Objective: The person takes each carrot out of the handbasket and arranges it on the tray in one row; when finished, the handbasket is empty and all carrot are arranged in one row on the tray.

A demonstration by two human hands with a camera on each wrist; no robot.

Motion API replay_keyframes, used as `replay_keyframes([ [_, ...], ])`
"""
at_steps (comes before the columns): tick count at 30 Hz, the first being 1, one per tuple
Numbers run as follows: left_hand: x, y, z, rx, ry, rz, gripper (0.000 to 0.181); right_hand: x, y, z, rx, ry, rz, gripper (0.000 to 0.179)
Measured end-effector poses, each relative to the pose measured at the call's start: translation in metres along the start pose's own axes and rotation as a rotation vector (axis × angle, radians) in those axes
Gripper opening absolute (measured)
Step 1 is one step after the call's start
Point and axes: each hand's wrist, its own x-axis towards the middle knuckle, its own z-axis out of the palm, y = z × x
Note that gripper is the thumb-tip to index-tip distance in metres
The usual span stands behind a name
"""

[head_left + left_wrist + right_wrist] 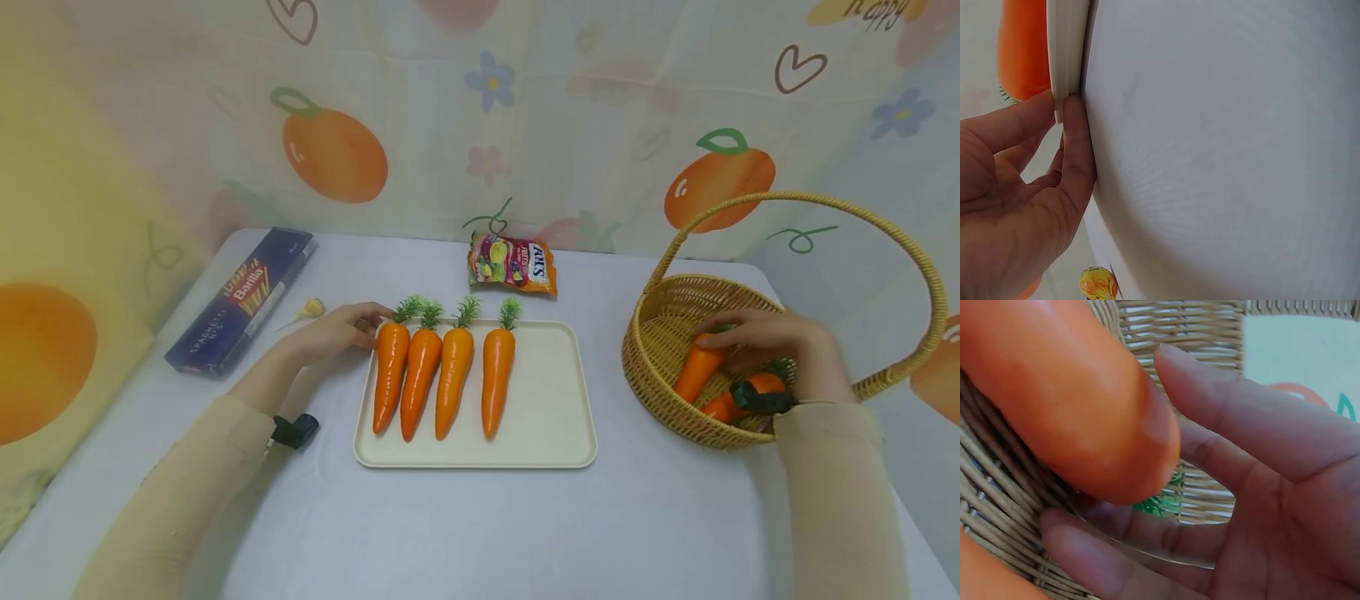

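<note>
My left hand (335, 333) pinches the left rim of a cream tray (551, 400). In the left wrist view, the tray's edge (1066, 56) sits between the thumb and a finger. Several orange carrots with green tops lie side by side on the tray, among them the leftmost carrot (390, 375) and a separate one (498, 383). Inside a wicker basket (637, 354), my right hand (765, 337) reaches around the thick end of a carrot (699, 371). The thumb stands apart from this carrot (1079, 400) in the right wrist view; the fingers pass behind and below it.
Another carrot (723, 408) lies in the basket, whose tall handle (930, 283) arches above the right wrist. A blue spaghetti box (240, 300) lies at the back left, with a yellow-wrapped lollipop (313, 308) beside it. Behind the tray is a candy bag (512, 264).
</note>
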Motion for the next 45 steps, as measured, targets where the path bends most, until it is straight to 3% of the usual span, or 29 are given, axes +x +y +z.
replay_keyframes([
  [10, 0.000, -0.002, 0.000, -0.001, 0.002, 0.003, 0.056, 0.010, -0.012, 0.008, -0.082, -0.029, 0.002, 0.057],
  [17, 0.001, -0.002, 0.001, -0.007, 0.004, 0.005, 0.056, 0.014, -0.013, 0.011, -0.084, -0.030, 0.013, 0.055],
  [27, 0.000, -0.002, 0.001, -0.009, 0.004, 0.003, 0.055, 0.018, -0.011, 0.009, 0.070, -0.037, -0.038, 0.055],
  [35, 0.001, -0.001, 0.000, -0.011, 0.004, 0.007, 0.056, 0.018, -0.011, 0.008, 0.076, -0.036, -0.041, 0.059],
  [38, 0.000, -0.002, 0.000, -0.008, 0.007, 0.006, 0.056, 0.016, -0.012, 0.007, 0.077, -0.009, -0.069, 0.059],
  [45, 0.002, -0.002, 0.000, -0.010, 0.002, 0.001, 0.056, 0.000, -0.019, 0.000, 0.132, 0.143, -0.189, 0.048],
])
